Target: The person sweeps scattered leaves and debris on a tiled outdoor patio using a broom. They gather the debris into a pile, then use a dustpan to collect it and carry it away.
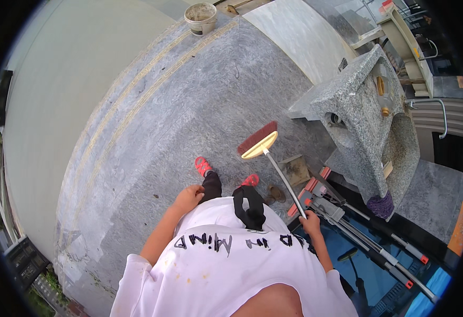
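My right hand (310,224) is closed round the grey handle of a broom (286,182). The broom reaches away from me, its cream head and dark red bristles tilted above the grey floor in front of my feet. Beside my left thigh hangs my left hand (190,197), its fingers loosely bent and nothing visible in them. That hand is nearest to my dark trouser leg (212,186). Red sandals (202,166) are on my feet, left of the broom head.
On the right stands a speckled stone sink (347,100) with a bottle on it and a curved metal tap (444,119) beside it. Metal poles (369,245) and a dustpan-like piece (295,170) lie near my right side. A dirty white bucket (200,20) stands far off, by the floor's edge.
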`<action>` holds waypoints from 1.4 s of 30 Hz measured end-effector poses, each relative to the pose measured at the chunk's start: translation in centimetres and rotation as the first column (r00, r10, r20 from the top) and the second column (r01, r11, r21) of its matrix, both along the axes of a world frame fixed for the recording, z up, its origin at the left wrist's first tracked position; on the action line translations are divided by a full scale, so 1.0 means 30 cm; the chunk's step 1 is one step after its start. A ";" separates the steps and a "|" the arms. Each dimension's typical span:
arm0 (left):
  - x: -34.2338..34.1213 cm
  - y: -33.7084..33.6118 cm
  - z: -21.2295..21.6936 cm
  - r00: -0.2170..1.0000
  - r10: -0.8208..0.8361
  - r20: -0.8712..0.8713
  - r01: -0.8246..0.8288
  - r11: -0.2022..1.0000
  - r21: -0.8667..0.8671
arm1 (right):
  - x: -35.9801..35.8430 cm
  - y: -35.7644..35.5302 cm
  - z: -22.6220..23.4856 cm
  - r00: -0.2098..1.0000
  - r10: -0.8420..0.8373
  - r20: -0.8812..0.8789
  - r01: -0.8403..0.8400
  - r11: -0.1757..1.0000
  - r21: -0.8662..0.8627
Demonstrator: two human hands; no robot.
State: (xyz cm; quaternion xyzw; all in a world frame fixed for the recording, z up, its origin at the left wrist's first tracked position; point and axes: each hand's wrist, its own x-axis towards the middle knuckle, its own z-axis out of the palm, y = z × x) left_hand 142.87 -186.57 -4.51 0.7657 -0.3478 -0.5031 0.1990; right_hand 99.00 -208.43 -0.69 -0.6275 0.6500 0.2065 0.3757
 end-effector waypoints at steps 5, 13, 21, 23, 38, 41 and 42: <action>0.171 0.299 -0.059 0.989 0.059 0.136 -0.085 0.978 0.193 | 0.401 0.002 0.094 0.997 -0.011 0.076 -0.004 0.980 0.199; 0.284 0.472 -0.076 0.960 0.251 0.124 -0.272 0.943 0.193 | 0.782 -0.210 -0.009 0.914 -0.364 0.180 0.257 0.862 0.438; 0.259 0.440 -0.104 0.859 0.511 0.039 -0.510 0.844 0.167 | 1.296 -0.762 -0.228 0.977 -0.180 0.113 0.146 0.956 0.256; 0.245 0.425 -0.121 0.798 0.602 0.031 -0.595 0.778 0.201 | 1.391 -0.854 -0.347 0.993 -0.100 0.070 0.083 0.974 0.213; 0.137 0.029 -0.163 0.499 0.866 -0.044 -0.839 0.495 0.225 | 1.871 -0.439 -0.167 0.833 0.401 0.380 -0.492 0.224 0.841; 0.218 -0.021 -0.085 0.056 0.954 -0.296 -0.947 0.145 0.286 | 1.948 -0.440 -0.079 0.800 0.409 0.440 -0.563 0.257 0.786; 0.229 -0.032 -0.071 0.025 0.958 -0.286 -0.954 0.109 0.281 | 1.961 -0.478 -0.066 0.791 0.417 0.448 -0.581 0.283 0.763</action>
